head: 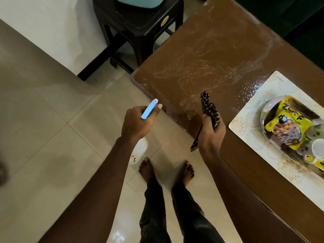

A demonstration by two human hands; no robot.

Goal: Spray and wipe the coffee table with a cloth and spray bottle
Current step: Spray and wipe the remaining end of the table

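Head view. My left hand (136, 123) is curled round the neck of the spray bottle (148, 110) — its blue head and pink nozzle point toward the near corner of the worktop (219, 41), its white body hanging below my wrist over the tiled floor (52, 137). My right hand (213, 135) grips the dark patterned cloth (208, 106) over the worktop's edge — whether it touches, I cannot tell. Wet streaks cover the brown surface. At right, a pale mat (249, 120) carries a yellow snack packet (289, 123).
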